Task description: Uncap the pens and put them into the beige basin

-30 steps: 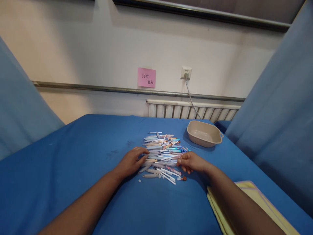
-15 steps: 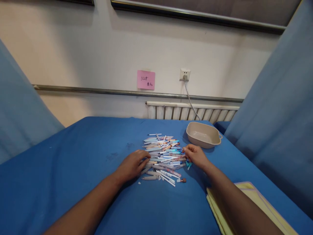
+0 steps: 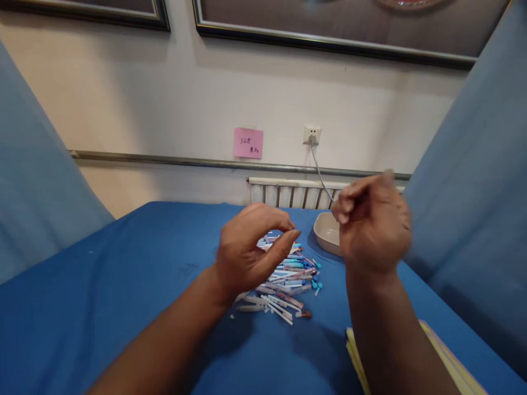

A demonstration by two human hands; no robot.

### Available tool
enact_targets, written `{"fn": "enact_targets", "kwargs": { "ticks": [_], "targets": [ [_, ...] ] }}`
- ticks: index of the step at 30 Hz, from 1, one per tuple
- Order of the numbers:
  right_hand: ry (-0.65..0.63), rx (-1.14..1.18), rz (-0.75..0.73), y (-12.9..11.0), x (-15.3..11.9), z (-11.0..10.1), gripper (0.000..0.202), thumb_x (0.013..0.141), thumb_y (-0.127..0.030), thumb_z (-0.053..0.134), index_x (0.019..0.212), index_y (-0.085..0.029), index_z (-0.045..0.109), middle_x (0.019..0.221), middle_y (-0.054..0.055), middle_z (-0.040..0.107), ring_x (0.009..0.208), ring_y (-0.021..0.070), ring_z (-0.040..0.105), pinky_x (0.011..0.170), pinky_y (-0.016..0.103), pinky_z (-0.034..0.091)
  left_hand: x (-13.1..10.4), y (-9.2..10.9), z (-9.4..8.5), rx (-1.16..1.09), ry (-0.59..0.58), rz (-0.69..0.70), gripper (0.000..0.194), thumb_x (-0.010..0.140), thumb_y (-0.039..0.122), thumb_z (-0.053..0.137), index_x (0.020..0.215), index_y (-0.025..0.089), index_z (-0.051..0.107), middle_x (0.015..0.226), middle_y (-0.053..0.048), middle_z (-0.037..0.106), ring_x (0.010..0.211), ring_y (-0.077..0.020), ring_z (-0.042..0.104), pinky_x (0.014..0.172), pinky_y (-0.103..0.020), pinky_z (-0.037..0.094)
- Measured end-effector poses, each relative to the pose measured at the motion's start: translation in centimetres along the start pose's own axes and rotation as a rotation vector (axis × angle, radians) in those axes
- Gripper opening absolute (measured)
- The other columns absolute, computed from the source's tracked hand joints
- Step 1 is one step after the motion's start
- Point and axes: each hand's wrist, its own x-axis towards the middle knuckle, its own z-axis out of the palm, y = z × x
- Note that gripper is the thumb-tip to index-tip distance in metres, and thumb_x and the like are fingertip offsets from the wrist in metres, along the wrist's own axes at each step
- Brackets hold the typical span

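Blue-covered table point(image 3: 123, 285) is noted beneath both raised hands, left hand point(image 3: 247, 252) loosely curled and empty, right hand point(image 3: 373, 227) blurred with its hold indeterminable, above the tube pile point(image 3: 284, 274); picking is judged in hand, a fresh reach down being called for.

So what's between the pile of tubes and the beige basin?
In the head view, mostly bare blue cloth separates the pile of tubes from the beige basin; a few loose blue caps lie nearby.

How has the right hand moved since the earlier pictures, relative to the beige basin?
Yes: the right hand has lifted off the pile of tubes and now hangs raised in front of the beige basin.
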Motion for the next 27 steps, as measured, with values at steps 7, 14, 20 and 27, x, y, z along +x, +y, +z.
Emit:
{"fn": "enact_targets", "kwargs": {
  "ticks": [7,14,20,27],
  "targets": [
    [-0.086,-0.022,0.001,-2.4,-2.4,-0.7,0.056,0.092,-0.059,0.023,0.062,-0.021,0.052,0.056,-0.001,0.045,0.044,0.0108,0.046,0.041,0.025,0.036,-1.7,1.9,-0.9,-0.211,0.317,-0.125,0.047,0.088,0.057,0.042,0.058,0.021,0.051,0.052,-0.001,0.053,0.051,-0.0159,0.053,0.058,-0.035,0.047],
    [-0.147,-0.073,0.197,2.3,0.2,-2.3,0.068,0.081,-0.077,0.014,0.052,-0.021,0.039,0.047,-0.002,0.040,0.041,0.0103,0.039,0.039,0.023,0.031,-1.0,-4.4,0.0,-0.426,0.335,-0.525,0.069,0.083,0.074,0.006,0.046,0.021,0.031,0.040,0.003,0.028,0.038,-0.0117,0.032,0.043,-0.028,0.035],
    [-0.062,-0.182,0.429,8.3,2.2,-4.5,0.067,0.076,-0.081,0.012,0.047,-0.022,0.024,0.038,-0.006,0.028,0.031,0.0056,0.021,0.032,0.020,0.016,-2.1,-10.2,1.5,-0.589,0.404,-0.813,0.066,0.086,0.070,0.013,0.042,0.022,0.025,0.036,0.006,0.018,0.032,-0.0087,0.021,0.037,-0.025,0.027],
    [-0.048,-0.140,0.445,8.2,2.1,-4.0,0.068,0.077,-0.080,0.014,0.045,-0.022,0.025,0.037,-0.006,0.028,0.031,0.0057,0.022,0.032,0.020,0.015,-2.1,-9.6,1.9,-0.665,0.420,-0.821,0.067,0.086,0.069,0.021,0.040,0.021,0.027,0.035,0.005,0.020,0.032,-0.0082,0.024,0.038,-0.024,0.025]
  ]
}}
